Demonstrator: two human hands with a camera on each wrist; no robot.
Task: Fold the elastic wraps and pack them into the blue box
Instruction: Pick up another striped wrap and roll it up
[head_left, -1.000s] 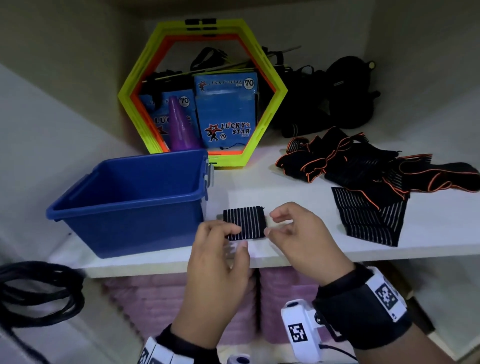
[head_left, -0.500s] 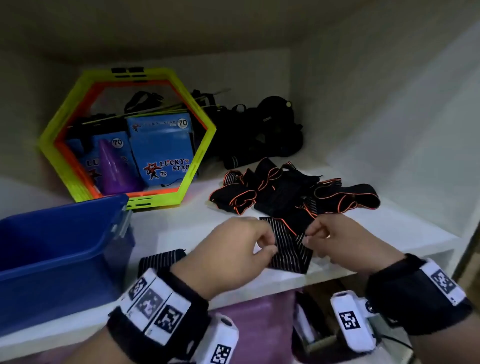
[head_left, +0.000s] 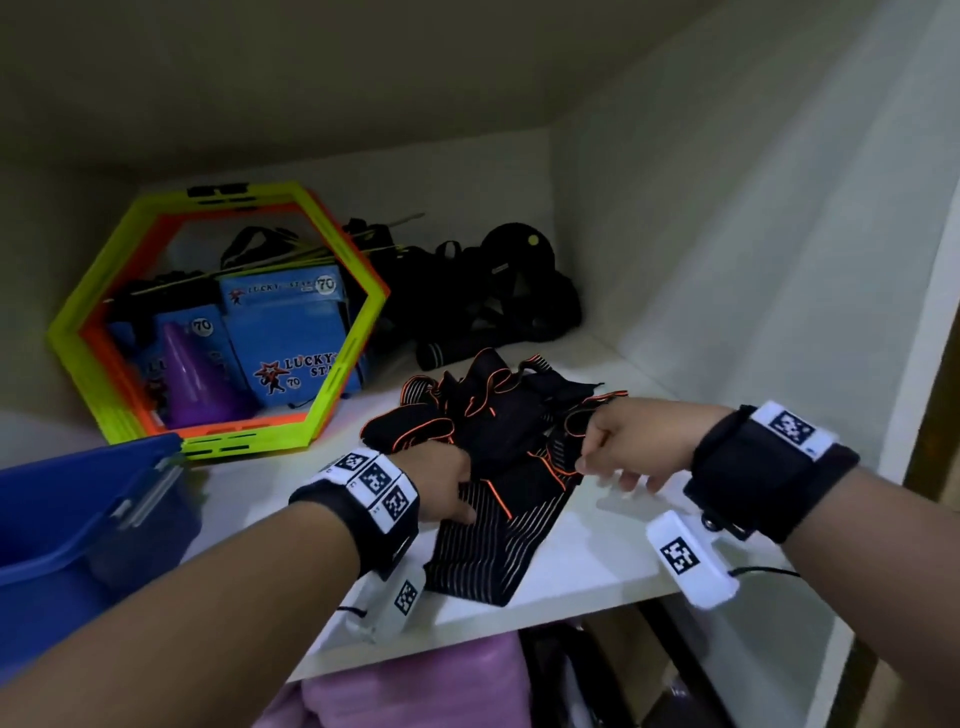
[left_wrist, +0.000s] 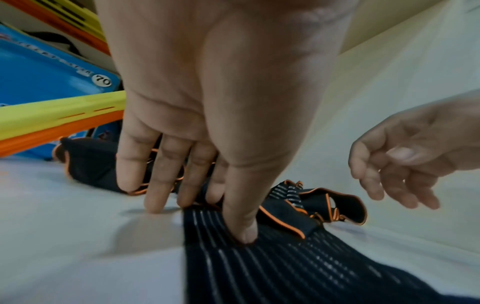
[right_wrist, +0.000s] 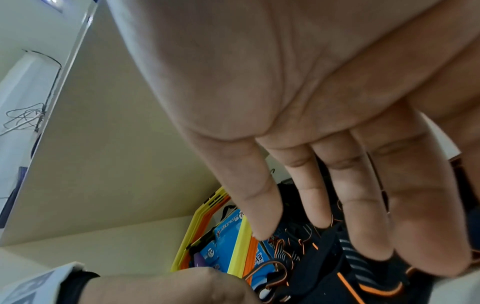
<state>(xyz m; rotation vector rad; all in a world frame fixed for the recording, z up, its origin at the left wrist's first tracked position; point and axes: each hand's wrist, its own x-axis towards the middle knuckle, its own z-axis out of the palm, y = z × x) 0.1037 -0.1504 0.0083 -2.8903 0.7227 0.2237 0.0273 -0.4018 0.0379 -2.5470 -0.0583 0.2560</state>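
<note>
A black wrap with pale stripes (head_left: 493, 540) lies flat on the white shelf, one end over the front edge. My left hand (head_left: 462, 506) rests on its far end with straight fingers. In the left wrist view the thumb (left_wrist: 244, 232) presses into the striped wrap (left_wrist: 285, 267) and the other fingertips touch its edge and the shelf. My right hand (head_left: 608, 467) hovers over the pile of black, orange-trimmed wraps (head_left: 493, 410) with loosely bent fingers that hold nothing (right_wrist: 337, 236). The blue box (head_left: 62, 545) stands at the left edge.
A yellow-green and orange hexagon frame (head_left: 218, 322) leans at the back left, with blue packets (head_left: 291, 343) and a purple cone (head_left: 192, 379) behind it. Black gear (head_left: 498, 296) fills the back corner. The cabinet wall (head_left: 727, 260) closes the right side. Pink items (head_left: 415, 686) lie below.
Both hands left the small folded wrap and moved right to the striped wrap. My right hand has since let go of it and lifted; my left hand stays pressed on it.
</note>
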